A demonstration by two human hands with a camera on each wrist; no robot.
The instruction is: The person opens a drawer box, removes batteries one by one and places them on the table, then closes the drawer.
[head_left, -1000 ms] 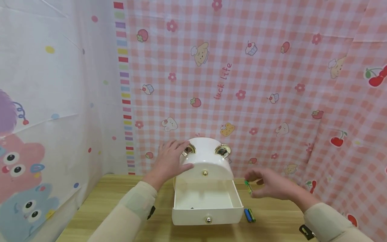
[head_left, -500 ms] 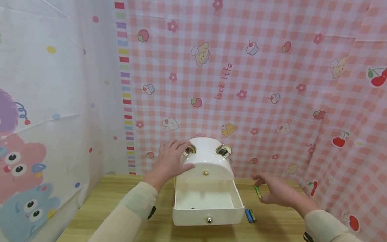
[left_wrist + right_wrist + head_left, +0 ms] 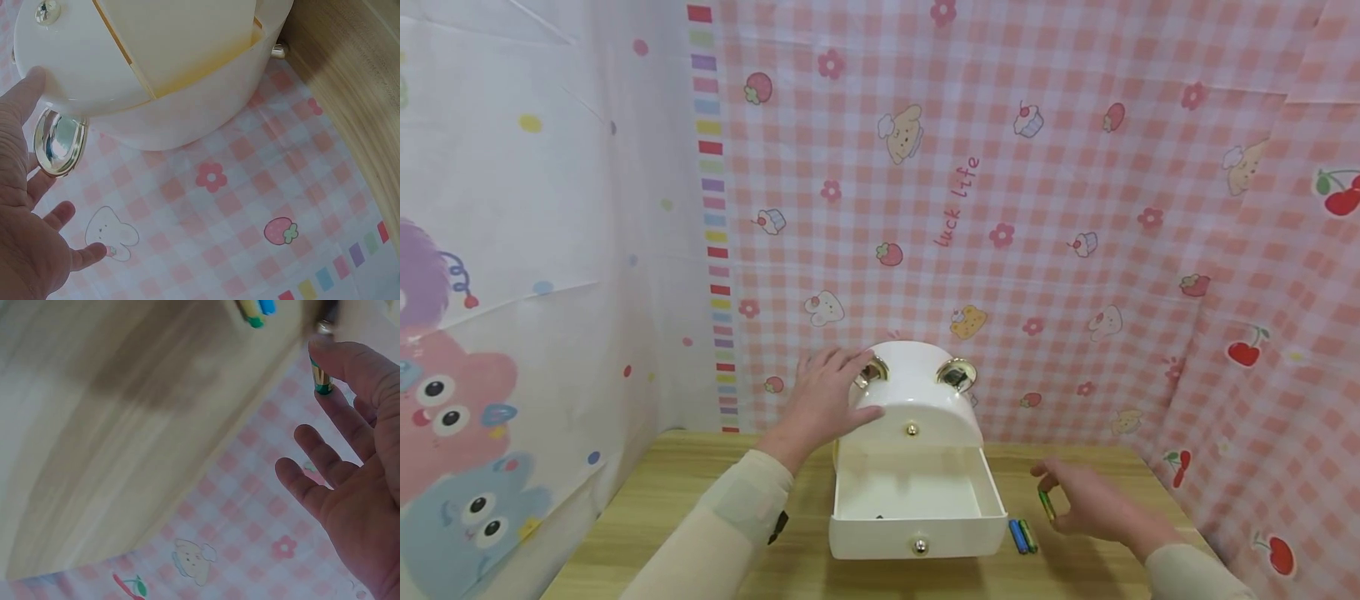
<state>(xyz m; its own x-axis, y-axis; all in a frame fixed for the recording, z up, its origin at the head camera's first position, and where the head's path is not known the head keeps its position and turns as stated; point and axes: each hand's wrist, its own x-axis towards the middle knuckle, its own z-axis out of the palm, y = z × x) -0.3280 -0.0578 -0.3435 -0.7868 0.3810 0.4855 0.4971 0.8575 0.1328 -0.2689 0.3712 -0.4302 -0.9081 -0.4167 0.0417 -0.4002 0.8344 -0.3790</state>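
Note:
A white box (image 3: pixel 910 371) with gold ear-like handles stands on the table with its lower drawer (image 3: pixel 872 539) pulled out. My left hand (image 3: pixel 827 396) rests at the box's upper left; in the left wrist view its thumb touches the white front, and its other fingers are spread loosely about the gold ear (image 3: pixel 60 142). To the right of the drawer, my right hand (image 3: pixel 1090 504) pinches a green battery (image 3: pixel 321 378) between thumb and fingertip. Below it, a blue battery (image 3: pixel 1017 536) and another green battery (image 3: pixel 1028 536) lie side by side next to the drawer's front corner.
The wood-grain table (image 3: pixel 700 500) carries the box. A pink checked cloth (image 3: pixel 1045 250) hangs behind it, and a white printed cloth (image 3: pixel 550 333) hangs on the left. A small dark spot shows inside the drawer near its front edge.
My right hand has moved right and then down toward the table with the green battery pinched in it. The left hand has kept its place on the box.

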